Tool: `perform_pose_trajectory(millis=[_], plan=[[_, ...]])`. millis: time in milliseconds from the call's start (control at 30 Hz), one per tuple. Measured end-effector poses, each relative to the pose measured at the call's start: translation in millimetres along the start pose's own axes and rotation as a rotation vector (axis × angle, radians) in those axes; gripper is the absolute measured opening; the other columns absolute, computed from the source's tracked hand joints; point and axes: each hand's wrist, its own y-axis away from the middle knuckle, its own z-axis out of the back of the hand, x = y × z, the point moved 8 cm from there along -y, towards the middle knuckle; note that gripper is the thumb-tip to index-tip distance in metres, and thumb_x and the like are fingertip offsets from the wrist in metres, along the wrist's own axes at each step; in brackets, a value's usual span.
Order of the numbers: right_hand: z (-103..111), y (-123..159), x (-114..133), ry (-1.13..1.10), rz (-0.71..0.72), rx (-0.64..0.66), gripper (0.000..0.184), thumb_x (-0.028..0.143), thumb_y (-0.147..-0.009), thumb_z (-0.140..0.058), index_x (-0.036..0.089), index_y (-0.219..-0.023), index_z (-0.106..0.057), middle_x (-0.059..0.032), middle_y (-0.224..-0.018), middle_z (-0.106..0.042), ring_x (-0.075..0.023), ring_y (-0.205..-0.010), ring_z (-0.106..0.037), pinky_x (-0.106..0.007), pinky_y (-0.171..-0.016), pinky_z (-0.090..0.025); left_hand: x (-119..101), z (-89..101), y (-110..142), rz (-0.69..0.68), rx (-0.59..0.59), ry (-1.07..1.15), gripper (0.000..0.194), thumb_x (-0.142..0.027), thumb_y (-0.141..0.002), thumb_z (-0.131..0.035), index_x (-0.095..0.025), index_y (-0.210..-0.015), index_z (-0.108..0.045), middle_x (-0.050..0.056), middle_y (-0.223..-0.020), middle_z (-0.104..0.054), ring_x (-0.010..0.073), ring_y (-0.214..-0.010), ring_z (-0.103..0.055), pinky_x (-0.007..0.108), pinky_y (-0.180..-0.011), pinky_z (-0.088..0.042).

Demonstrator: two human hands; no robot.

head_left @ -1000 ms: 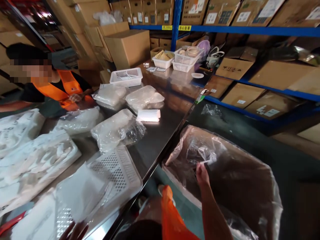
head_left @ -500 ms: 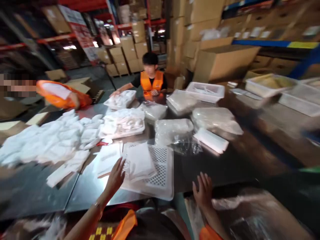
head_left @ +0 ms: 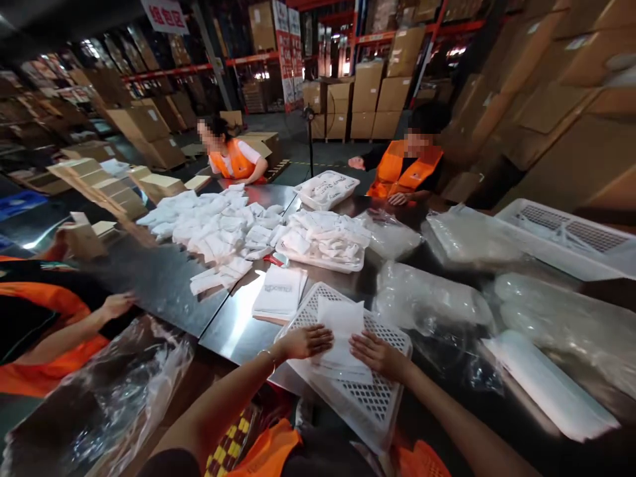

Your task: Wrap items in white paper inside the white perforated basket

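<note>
A small stack of thin white pouches or sheets (head_left: 341,318) lies on a white perforated plastic basket (head_left: 382,397) at the table's front edge. My left hand (head_left: 305,341) rests flat over the stack's left side, fingers stretched out and pointing right. From the other side, my right hand (head_left: 380,354) lays its extended fingers on the stack's right edge. Neither hand is closed around anything. Just left of the basket sits another pile of white pouches with dark print (head_left: 281,291).
Beyond are a heap of white packets (head_left: 213,222), a filled white tray (head_left: 342,265) and a red-handled tool (head_left: 275,260). Clear plastic bundles (head_left: 430,295) and a white roll (head_left: 551,384) lie right. Two co-workers sit across; another person's hand (head_left: 118,305) is at left.
The view has swung left. My right hand has come from the table's front edge onto the white stack. My left hand has moved from beside the stack onto its left side.
</note>
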Motion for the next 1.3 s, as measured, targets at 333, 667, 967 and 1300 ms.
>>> perform_pose_trajectory(millis=[333, 667, 967, 1300], plan=[[-18, 8, -8, -0.037, -0.098, 0.006, 0.051, 0.005, -0.074, -0.045, 0.013, -0.12, -0.066, -0.0175, -0.148, -0.041, -0.0315, -0.142, -0.03, -0.056, -0.109, -0.039, -2, 2.0, -23, -0.057, -0.012, -0.232, 0.022, -0.026, -0.096, -0.052, -0.017, -0.103, -0.071, 0.017, -0.135, -0.058, 0.0295, -0.124, -0.055, 0.051, -0.104, -0.043], [-11, 35, -21, -0.311, -0.233, -0.334, 0.042, 0.019, -0.092, -0.037, 0.019, -0.125, -0.064, -0.0111, -0.123, -0.065, -0.0225, -0.123, -0.056, -0.047, -0.106, -0.046, 19, 8.2, -7, 0.202, -0.154, 0.421, 0.031, -0.025, -0.096, -0.046, -0.019, -0.118, -0.066, 0.011, -0.126, -0.065, 0.0219, -0.126, -0.054, 0.044, -0.115, -0.033], [-7, 48, -58, -0.817, -1.225, -0.707, 0.056, 0.067, -0.07, -0.052, 0.016, -0.08, -0.072, -0.013, -0.081, -0.072, -0.027, -0.076, -0.069, -0.04, -0.072, -0.057, 44, 3.0, 8, 0.954, -0.633, 0.771, 0.05, -0.05, -0.097, -0.031, -0.017, -0.074, -0.06, 0.006, -0.074, -0.065, 0.0178, -0.07, -0.058, 0.029, -0.066, -0.045], [10, 48, -48, -0.582, -1.472, -0.906, 0.08, 0.09, -0.069, -0.034, 0.016, -0.07, -0.065, -0.0129, -0.069, -0.067, -0.0231, -0.065, -0.06, -0.033, -0.062, -0.048, 43, 1.9, 6, 1.19, -0.863, 0.847, 0.052, -0.063, -0.088, -0.039, -0.02, -0.061, -0.047, 0.001, -0.061, -0.051, 0.0161, -0.061, -0.047, 0.028, -0.06, -0.035]])
